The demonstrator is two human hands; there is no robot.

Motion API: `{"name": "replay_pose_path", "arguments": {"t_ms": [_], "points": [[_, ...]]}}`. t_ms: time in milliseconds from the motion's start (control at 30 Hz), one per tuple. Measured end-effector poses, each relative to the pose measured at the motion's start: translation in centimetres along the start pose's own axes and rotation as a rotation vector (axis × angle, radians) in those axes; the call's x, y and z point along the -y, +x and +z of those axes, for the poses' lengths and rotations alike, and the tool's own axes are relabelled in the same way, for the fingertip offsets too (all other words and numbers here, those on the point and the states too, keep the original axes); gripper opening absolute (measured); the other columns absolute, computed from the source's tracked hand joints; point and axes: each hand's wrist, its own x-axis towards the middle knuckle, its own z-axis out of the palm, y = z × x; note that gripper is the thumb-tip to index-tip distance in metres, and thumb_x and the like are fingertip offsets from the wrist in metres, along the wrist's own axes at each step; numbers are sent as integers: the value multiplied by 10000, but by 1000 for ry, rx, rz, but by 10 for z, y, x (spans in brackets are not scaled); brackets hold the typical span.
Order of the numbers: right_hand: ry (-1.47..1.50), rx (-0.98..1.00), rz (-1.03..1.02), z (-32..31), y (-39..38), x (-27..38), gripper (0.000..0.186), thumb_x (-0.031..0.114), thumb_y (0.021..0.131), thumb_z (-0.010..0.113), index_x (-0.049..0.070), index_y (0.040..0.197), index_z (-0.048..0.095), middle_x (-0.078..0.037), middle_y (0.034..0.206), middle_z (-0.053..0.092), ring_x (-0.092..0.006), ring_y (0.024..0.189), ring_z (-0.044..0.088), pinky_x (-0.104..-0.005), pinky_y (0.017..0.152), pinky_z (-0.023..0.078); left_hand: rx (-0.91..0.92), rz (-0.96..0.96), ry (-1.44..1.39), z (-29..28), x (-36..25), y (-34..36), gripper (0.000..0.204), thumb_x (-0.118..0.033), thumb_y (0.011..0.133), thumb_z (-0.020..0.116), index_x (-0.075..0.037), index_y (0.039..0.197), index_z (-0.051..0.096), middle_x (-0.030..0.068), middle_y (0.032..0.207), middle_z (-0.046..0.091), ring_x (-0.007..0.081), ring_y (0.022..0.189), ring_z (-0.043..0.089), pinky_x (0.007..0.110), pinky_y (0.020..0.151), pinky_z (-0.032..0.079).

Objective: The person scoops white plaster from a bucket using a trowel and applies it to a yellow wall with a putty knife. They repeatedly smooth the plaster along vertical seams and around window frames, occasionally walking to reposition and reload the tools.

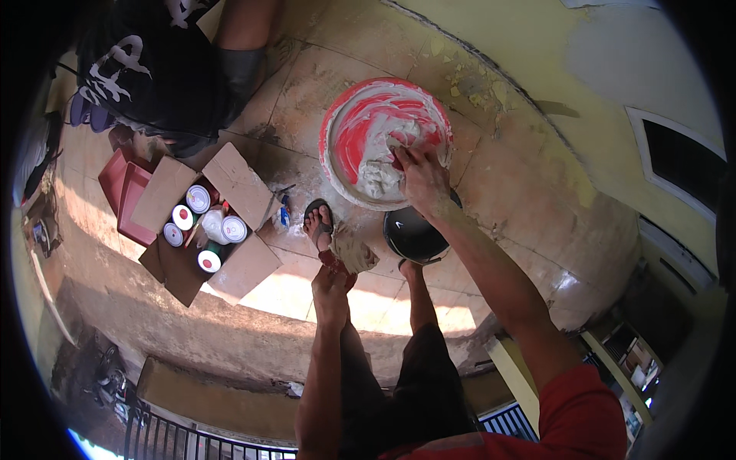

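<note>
Porch: tiled floor (529, 230), dark railing (192, 438)

Tiled floor (510, 203), red basin (346, 149), cardboard box (239, 182)

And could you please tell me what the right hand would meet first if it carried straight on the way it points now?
Most likely the white paste heaped in the red basin: the right hand points into it, though the gap, if any, is hard to judge.

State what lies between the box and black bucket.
In the head view: a blue item, a sandalled foot, and a paste-smeared tool in the left hand.
</note>
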Motion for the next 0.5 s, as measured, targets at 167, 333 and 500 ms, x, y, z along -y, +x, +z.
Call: {"name": "replay_pose_path", "arguments": {"t_ms": [167, 333, 500], "points": [[122, -101, 56, -23, 7, 12, 592, 81, 815, 703, 211, 1385, 607, -40, 1313, 605, -321, 1201, 591, -460, 979, 570, 29, 31, 31, 3, -7, -4, 278, 15, 986, 480, 87, 1239, 571, 152, 1125, 676, 198, 1019, 671, 334, 911, 592], [35, -20, 10, 4, 4, 1, 540, 116, 814, 724, 196, 1341, 639, -66, 1284, 657, -336, 1144, 617, -470, 928, 571, -6, -26, 11, 3, 1, -5, 288, 11, 969, 491, 75, 1236, 578, 144, 1106, 684, 189, 1002, 673, 328, 907, 591], [220, 24, -32, 0, -15, -9, 362, 188, 854, 711, 164, 1216, 714, -119, 1119, 720, -373, 1021, 674, -480, 872, 564, 12, 26, -4, 9, -7, -5, 247, -71, 930, 511, 45, 1136, 581, 92, 1059, 610, 164, 965, 612, 310, 855, 539]]}}
